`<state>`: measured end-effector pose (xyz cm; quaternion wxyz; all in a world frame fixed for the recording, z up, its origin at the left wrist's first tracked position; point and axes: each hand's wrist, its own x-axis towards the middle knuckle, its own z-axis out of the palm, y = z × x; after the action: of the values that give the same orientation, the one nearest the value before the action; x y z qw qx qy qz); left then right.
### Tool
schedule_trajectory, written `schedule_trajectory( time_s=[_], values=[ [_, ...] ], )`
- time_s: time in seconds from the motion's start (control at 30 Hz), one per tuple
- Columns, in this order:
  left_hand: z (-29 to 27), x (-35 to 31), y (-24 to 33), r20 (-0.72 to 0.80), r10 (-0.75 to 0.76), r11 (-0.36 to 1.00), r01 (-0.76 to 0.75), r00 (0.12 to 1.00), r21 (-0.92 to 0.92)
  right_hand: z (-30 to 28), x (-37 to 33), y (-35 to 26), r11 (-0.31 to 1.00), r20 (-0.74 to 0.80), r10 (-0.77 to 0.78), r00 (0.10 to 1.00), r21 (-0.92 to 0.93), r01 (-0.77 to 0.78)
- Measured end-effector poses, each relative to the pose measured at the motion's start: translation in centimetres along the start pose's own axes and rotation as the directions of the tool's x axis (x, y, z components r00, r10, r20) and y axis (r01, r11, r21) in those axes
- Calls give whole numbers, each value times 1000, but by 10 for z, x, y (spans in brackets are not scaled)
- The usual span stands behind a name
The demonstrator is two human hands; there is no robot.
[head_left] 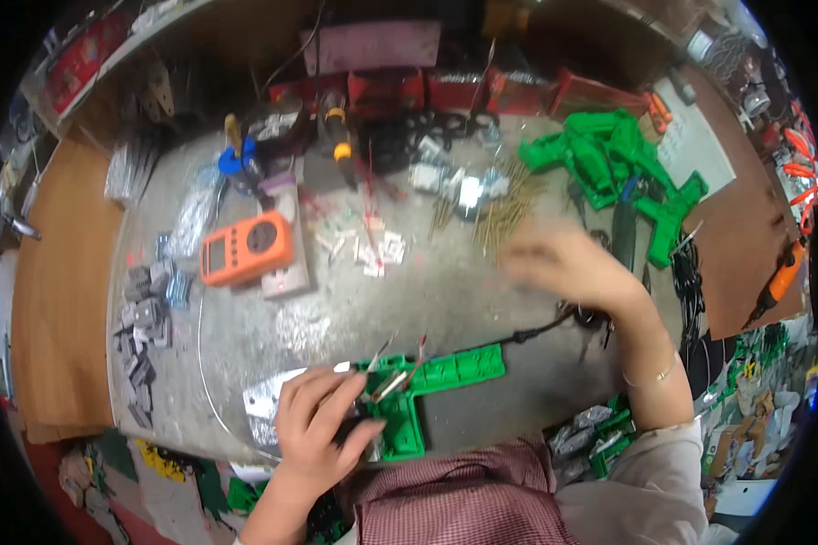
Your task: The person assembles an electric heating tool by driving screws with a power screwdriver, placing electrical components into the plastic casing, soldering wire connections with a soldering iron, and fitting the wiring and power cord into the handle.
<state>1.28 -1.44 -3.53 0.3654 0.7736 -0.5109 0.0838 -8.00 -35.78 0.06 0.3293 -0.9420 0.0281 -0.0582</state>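
Note:
My left hand grips the left end of a green plastic housing half, which lies open side up near the table's front edge. Thin wires and a small pale part show inside the housing, beside my fingertips. A black cord runs from the housing to the right. My right hand is over the right part of the table, smeared by motion, so whether its fingers hold anything cannot be seen. Closest to it are a heap of brass-coloured long screws and a dark-handled tool.
Several green housing halves are piled at the back right. An orange multimeter lies at the left, near grey blocks. Small white parts are scattered mid-table. Red bins line the back; an orange tool lies far right.

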Motion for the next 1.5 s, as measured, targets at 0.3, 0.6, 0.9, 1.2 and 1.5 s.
schedule_trajectory(
  time_s=[0.3, 0.6, 0.9, 1.2, 1.5],
  values=[
    [-5, -29, -31, 257, -134, 991, 121, 957, 64, 14, 153, 101, 903, -493, 423, 760, 162, -397],
    [-21, -3, -9, 77, -91, 996, 91, 993, -5, -29, 72, -39, 951, -503, -65, 862, 231, 206],
    [-60, 42, 60, 252, 342, 854, -411, 905, 318, 22, -58, -114, 896, -36, -332, 943, 300, 327],
    [-63, 16, 40, 756, 120, 931, 191, 643, -310, 24, -110, -109, 847, 223, -188, 957, 530, 43],
    [-60, 25, 0, 489, -586, 791, 586, 646, 175, 39, -130, -103, 776, 162, 371, 914, 486, -401]
  ],
)
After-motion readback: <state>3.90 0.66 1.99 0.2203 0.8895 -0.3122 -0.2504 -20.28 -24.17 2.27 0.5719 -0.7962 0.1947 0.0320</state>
